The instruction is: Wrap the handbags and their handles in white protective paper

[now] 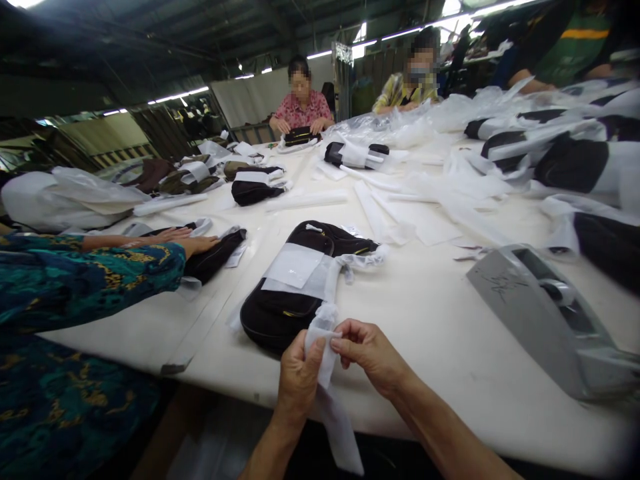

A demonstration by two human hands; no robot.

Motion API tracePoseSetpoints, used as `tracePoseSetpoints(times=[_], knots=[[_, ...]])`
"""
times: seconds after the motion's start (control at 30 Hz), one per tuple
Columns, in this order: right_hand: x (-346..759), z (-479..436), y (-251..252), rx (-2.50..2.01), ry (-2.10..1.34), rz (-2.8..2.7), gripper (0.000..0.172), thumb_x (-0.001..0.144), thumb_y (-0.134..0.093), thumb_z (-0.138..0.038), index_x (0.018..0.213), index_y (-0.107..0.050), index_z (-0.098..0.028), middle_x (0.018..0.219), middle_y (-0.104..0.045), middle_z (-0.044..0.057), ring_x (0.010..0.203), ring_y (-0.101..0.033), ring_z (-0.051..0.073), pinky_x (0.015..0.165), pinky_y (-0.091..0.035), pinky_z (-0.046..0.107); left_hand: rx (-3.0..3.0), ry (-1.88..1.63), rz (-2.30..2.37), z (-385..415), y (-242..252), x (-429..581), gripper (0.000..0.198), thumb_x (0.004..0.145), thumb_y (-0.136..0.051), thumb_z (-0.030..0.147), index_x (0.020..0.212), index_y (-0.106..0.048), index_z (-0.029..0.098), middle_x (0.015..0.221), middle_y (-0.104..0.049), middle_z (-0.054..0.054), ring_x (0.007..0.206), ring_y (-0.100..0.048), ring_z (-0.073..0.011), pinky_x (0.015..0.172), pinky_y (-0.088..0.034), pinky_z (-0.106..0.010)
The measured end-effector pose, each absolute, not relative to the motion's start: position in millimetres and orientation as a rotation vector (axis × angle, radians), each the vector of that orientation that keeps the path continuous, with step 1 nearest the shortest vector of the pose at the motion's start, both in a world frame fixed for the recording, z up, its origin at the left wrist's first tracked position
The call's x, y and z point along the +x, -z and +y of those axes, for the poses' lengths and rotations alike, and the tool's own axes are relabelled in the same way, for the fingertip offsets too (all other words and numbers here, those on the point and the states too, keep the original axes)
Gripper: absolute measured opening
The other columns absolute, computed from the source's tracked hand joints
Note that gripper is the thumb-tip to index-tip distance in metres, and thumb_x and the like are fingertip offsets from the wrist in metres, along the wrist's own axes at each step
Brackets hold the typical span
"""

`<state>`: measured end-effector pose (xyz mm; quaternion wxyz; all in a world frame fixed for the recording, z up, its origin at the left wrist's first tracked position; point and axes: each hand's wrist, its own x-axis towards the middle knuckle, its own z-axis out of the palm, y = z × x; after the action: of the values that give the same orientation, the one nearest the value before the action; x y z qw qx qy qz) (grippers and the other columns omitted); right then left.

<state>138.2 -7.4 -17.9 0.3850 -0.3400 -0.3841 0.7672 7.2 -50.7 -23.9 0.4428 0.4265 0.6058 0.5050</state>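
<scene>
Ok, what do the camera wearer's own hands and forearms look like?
The left hand and right hand are ungloved, with no ring or watch visible. Both forearms are bare, without sleeves, as far as the picture shows.

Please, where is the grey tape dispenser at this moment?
In the head view, the grey tape dispenser is at the right, on the white table, with the person's right hand and the central black bag to its left.

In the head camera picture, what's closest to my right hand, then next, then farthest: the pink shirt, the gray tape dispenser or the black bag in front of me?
From your right hand:
1. Black bag, just ahead, to its left.
2. Gray tape dispenser, off to its right.
3. Pink shirt, across the table.
</scene>
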Motion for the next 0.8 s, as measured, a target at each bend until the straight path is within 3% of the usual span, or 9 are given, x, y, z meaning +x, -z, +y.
tracePoseSetpoints(times=[0.2,0.3,0.43,0.57,0.7,0.8], knots=[[130.6,-2.1,31.4,-0.826,-1.976,-1.022,0.023,0.062,-0.071,-0.030,0.065,-0.056,-0.014,0.057,-0.054,-0.004,0.047,-0.044,0.006,0.047,-0.034,0.019,1.056,-1.147,1.386,-46.5,21.7,-7.7,0.029,0.080,-0.050,0.045,0.088,-0.049,0.017,0.060,-0.047,0.005,0.048,-0.040,-0.0067,0.046,-0.033,-0.017],[124.9,0.2,35.9,-0.763,-2.010,-1.016,0.023,0.061,-0.073,-0.029,0.073,-0.059,-0.015,0.063,-0.058,-0.003,0.054,-0.048,0.008,0.050,-0.037,0.020,0.988,-1.079,1.332,-44.2,21.0,-13.0,0.037,0.080,-0.049,0.047,0.104,-0.047,0.019,0.058,-0.050,0.004,0.044,-0.042,-0.0076,0.044,-0.034,-0.018],[122.3,6.1,38.8,-0.629,-2.071,-1.085,0.031,0.063,-0.072,-0.034,0.086,-0.061,-0.015,0.072,-0.061,0.000,0.059,-0.052,0.010,0.053,-0.039,0.022,0.941,-1.022,1.265,-42.5,19.0,-17.9,0.064,0.082,-0.047,0.045,0.135,-0.020,0.025,0.056,-0.052,0.005,0.041,-0.044,-0.0092,0.041,-0.034,-0.019],[128.1,16.7,42.2,-0.559,-2.187,-1.279,0.034,0.065,-0.070,-0.037,0.089,-0.060,-0.015,0.065,-0.056,-0.002,0.046,-0.039,0.004,0.041,-0.027,0.017,0.942,-0.913,1.178,-38.7,14.6,-22.7,0.072,0.085,-0.043,0.043,0.139,-0.001,0.022,0.051,-0.052,0.004,0.041,-0.046,-0.0101,0.040,-0.035,-0.019],[131.2,22.8,41.6,-0.479,-2.234,-1.404,0.038,0.068,-0.067,-0.040,0.091,-0.059,-0.012,0.060,-0.056,-0.002,0.045,-0.039,0.004,0.040,-0.025,0.016,0.947,-0.800,1.112,-34.4,7.8,-26.7,0.074,0.084,-0.043,0.044,0.139,0.000,0.019,0.054,-0.056,0.002,0.040,-0.047,-0.0108,0.039,-0.035,-0.019],[129.9,20.8,34.1,-0.456,-2.197,-1.398,0.031,0.071,-0.064,-0.039,0.086,-0.060,-0.012,0.060,-0.057,0.000,0.049,-0.047,0.007,0.044,-0.031,0.018,1.005,-0.825,1.155,-39.1,4.1,-24.4,0.065,0.084,-0.041,0.045,0.137,-0.015,0.018,0.062,-0.059,0.000,0.045,-0.052,-0.0121,0.044,-0.039,-0.021]])
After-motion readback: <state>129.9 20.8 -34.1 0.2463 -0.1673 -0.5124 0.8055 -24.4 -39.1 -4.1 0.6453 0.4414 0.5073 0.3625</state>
